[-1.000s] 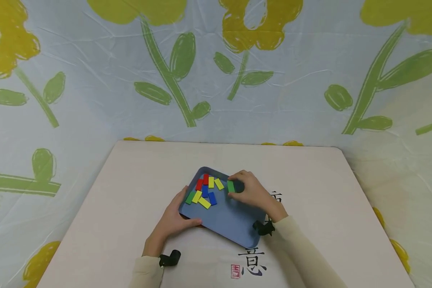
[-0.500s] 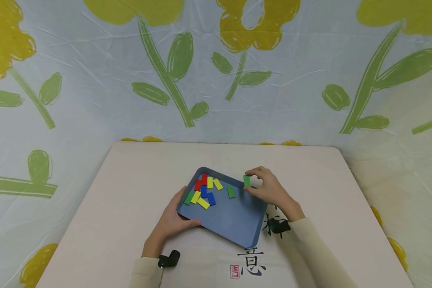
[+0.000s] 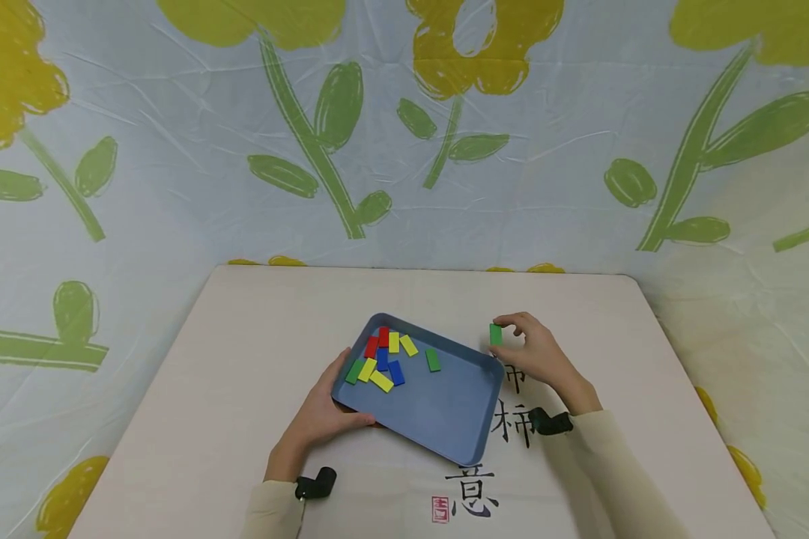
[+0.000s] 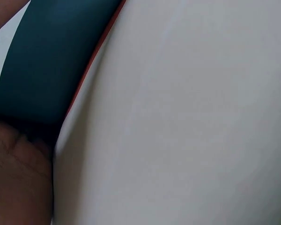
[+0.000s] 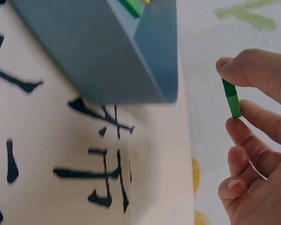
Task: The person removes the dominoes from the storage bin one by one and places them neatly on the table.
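Note:
A blue-grey rectangular tray (image 3: pixel 431 419) sits at an angle over the table, its left end gripped by my left hand (image 3: pixel 323 412), thumb along the near edge. Inside, toward the left end, lie several flat red, yellow, blue and green domino blocks (image 3: pixel 382 359). One green domino (image 3: pixel 433 359) lies apart from that group. My right hand (image 3: pixel 542 355) pinches another green domino (image 3: pixel 495 335) upright between thumb and fingertips, just outside the tray's right corner. In the right wrist view this domino (image 5: pixel 232 98) shows edge-on, beside the tray wall (image 5: pixel 107 61).
The pale table (image 3: pixel 256 314) carries black brush characters (image 3: pixel 472 490) and a red seal print (image 3: pixel 440 509) near the front and right of the tray. A reddish edge (image 4: pixel 91 58) shows along the tray's underside. Behind stands a flower-patterned cloth (image 3: pixel 539 180).
My right hand has lifted a green domino from inside the tray and carried it right, past the rim. One green domino stays where the hand was. My left hand keeps its hold.

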`<state>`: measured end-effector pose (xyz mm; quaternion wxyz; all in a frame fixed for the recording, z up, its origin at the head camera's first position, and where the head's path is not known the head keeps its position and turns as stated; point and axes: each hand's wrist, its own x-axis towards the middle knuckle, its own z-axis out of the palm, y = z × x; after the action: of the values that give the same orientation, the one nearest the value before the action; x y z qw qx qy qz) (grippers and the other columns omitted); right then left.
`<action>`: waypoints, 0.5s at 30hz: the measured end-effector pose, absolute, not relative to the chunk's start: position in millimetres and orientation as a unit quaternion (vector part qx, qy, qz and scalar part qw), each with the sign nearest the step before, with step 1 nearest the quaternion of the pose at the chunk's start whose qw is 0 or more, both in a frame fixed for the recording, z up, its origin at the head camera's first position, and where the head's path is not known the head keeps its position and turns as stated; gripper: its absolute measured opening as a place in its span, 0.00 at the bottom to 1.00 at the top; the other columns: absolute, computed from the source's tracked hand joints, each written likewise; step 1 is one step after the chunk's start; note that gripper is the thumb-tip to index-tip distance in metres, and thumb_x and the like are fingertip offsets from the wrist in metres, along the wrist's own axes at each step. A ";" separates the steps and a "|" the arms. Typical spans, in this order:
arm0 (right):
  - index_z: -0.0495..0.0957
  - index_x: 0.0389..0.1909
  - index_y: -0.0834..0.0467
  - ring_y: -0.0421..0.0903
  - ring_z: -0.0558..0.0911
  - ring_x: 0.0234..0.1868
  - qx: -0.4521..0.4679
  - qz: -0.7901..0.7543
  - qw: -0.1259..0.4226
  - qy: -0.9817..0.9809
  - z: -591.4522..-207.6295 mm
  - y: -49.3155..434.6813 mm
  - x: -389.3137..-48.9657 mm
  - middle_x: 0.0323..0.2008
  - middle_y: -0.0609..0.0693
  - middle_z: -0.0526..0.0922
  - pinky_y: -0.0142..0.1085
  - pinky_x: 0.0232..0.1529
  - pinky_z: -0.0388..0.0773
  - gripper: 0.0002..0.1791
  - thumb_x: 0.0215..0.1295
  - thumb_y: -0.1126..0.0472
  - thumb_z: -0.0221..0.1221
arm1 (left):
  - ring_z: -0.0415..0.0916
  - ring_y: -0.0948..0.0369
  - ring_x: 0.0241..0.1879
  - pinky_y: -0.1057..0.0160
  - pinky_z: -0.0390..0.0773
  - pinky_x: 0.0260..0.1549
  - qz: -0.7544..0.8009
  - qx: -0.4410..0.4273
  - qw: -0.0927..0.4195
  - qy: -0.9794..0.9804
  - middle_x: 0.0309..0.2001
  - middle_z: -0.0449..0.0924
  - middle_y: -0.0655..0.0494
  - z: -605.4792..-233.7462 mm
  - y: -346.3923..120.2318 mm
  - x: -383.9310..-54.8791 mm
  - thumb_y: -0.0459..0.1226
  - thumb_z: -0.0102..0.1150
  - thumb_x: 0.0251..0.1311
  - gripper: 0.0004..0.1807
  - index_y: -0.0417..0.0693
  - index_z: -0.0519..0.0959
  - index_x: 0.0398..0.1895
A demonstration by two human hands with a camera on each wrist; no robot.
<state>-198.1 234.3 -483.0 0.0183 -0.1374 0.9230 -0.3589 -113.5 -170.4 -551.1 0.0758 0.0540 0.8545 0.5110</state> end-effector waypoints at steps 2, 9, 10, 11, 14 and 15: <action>0.79 0.63 0.56 0.61 0.76 0.56 -0.132 -0.358 0.018 0.924 -485.8 240.6 -199.1 0.64 0.58 0.77 0.52 0.46 0.79 0.27 0.65 0.54 0.70 | 0.50 0.47 0.81 0.33 0.56 0.74 0.509 0.050 0.077 0.856 0.83 0.52 0.56 -550.4 -170.0 -113.2 0.53 0.84 0.41 0.68 0.68 0.48 0.83; 0.78 0.64 0.58 0.62 0.76 0.57 -0.113 -0.357 0.017 0.927 -496.5 256.7 -201.1 0.63 0.60 0.76 0.54 0.47 0.79 0.27 0.66 0.55 0.69 | 0.51 0.47 0.81 0.33 0.56 0.74 0.504 0.049 0.082 0.858 0.83 0.51 0.55 -550.3 -169.4 -113.0 0.53 0.83 0.43 0.67 0.66 0.48 0.84; 0.78 0.64 0.59 0.62 0.76 0.56 -0.111 -0.356 0.017 0.928 -498.4 258.2 -201.6 0.63 0.60 0.76 0.53 0.47 0.79 0.28 0.65 0.56 0.69 | 0.51 0.47 0.81 0.33 0.56 0.74 0.504 0.049 0.082 0.858 0.83 0.51 0.55 -550.0 -169.3 -112.9 0.53 0.83 0.43 0.67 0.66 0.48 0.84; 0.78 0.64 0.59 0.62 0.77 0.56 -0.109 -0.354 0.016 0.929 -500.2 259.1 -202.2 0.63 0.61 0.76 0.53 0.46 0.79 0.28 0.65 0.56 0.70 | 0.51 0.47 0.81 0.33 0.56 0.74 0.504 0.049 0.081 0.858 0.83 0.51 0.55 -549.9 -169.4 -113.0 0.53 0.83 0.43 0.67 0.66 0.48 0.84; 0.78 0.64 0.60 0.61 0.77 0.54 -0.108 -0.350 0.015 0.930 -507.4 260.1 -205.7 0.62 0.61 0.77 0.50 0.44 0.78 0.28 0.65 0.57 0.70 | 0.51 0.47 0.81 0.33 0.57 0.74 0.506 0.048 0.081 0.858 0.83 0.52 0.55 -549.9 -170.5 -113.1 0.53 0.83 0.44 0.66 0.67 0.48 0.84; 0.78 0.64 0.60 0.60 0.77 0.54 -0.107 -0.351 0.017 0.930 -510.1 259.9 -207.0 0.61 0.62 0.76 0.49 0.44 0.77 0.27 0.65 0.58 0.70 | 0.52 0.47 0.81 0.33 0.57 0.74 0.506 0.046 0.081 0.857 0.82 0.52 0.56 -549.9 -170.8 -112.9 0.53 0.83 0.44 0.66 0.67 0.49 0.84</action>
<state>-207.0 259.9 -510.1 0.0173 -0.1068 0.9301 -0.3510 -112.9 -170.8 -549.9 0.0809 0.0458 0.8573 0.5064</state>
